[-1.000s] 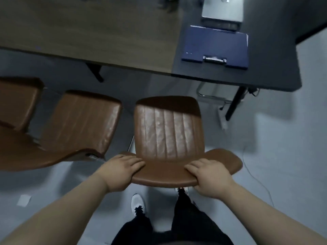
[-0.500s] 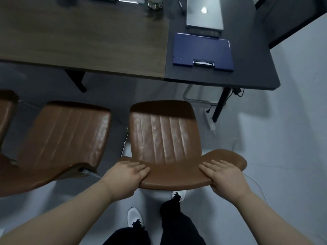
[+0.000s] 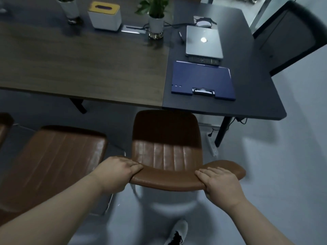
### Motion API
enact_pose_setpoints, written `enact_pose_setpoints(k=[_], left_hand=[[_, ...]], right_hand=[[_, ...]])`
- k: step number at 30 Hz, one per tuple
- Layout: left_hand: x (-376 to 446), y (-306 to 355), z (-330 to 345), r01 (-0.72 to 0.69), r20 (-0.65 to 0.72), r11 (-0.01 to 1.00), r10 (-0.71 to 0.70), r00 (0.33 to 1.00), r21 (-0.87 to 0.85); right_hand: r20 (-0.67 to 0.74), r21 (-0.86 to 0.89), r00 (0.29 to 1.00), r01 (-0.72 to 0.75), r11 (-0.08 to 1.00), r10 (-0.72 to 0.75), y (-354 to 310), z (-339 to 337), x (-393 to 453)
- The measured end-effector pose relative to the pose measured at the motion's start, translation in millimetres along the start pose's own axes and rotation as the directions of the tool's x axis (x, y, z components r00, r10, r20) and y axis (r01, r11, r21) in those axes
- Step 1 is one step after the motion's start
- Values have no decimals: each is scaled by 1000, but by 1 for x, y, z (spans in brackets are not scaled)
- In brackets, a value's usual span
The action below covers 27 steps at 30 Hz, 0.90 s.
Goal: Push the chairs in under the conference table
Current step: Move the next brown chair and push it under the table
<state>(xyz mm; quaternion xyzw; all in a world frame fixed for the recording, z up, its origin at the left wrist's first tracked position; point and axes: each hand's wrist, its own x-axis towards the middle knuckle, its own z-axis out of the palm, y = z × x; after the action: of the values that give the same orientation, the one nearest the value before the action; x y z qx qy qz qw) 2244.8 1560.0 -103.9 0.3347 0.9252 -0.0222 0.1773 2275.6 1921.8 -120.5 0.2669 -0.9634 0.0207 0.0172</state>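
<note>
A brown leather chair [image 3: 166, 149] stands in front of me, the front of its seat right at the near edge of the conference table [image 3: 88, 71]. My left hand [image 3: 116, 172] grips the left end of its curved backrest. My right hand [image 3: 221, 183] grips the right end of the same backrest. A second brown chair [image 3: 58, 161] stands to the left, further out from the table. A sliver of a third chair [image 3: 4, 124] shows at the left border.
On the table lie a blue clipboard [image 3: 203, 82], a closed laptop [image 3: 203, 43], a tissue box [image 3: 105, 15] and two potted plants [image 3: 155, 16]. A black table leg [image 3: 222, 131] stands right of the chair, with a power strip [image 3: 212, 147] on the floor. My shoe [image 3: 177, 234] is below.
The chair has slid forward toward the table, its seat front now at the table edge. Both hands stayed on the backrest and moved forward with it.
</note>
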Motion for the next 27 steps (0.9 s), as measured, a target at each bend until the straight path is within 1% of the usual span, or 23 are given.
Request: enact_pose_setpoints(k=[6, 14, 19, 23, 27], left_hand=[[36, -43, -18, 90, 57, 996, -91, 994, 18], [66, -79, -36, 191, 41, 981, -192, 980, 24], [85, -91, -43, 233, 8, 972, -233, 972, 11], [88, -115, -48, 248, -12, 969, -248, 969, 14], [83, -126, -42, 271, -15, 963, -271, 963, 2]], right_hand=[[4, 43, 1000, 12, 999, -12, 20, 2, 59], [76, 32, 997, 14, 999, -17, 39, 7, 115], [98, -26, 995, 30, 999, -27, 58, 1, 146], [115, -23, 993, 16, 1000, -13, 46, 4, 161], [73, 31, 997, 18, 999, -20, 36, 12, 165]])
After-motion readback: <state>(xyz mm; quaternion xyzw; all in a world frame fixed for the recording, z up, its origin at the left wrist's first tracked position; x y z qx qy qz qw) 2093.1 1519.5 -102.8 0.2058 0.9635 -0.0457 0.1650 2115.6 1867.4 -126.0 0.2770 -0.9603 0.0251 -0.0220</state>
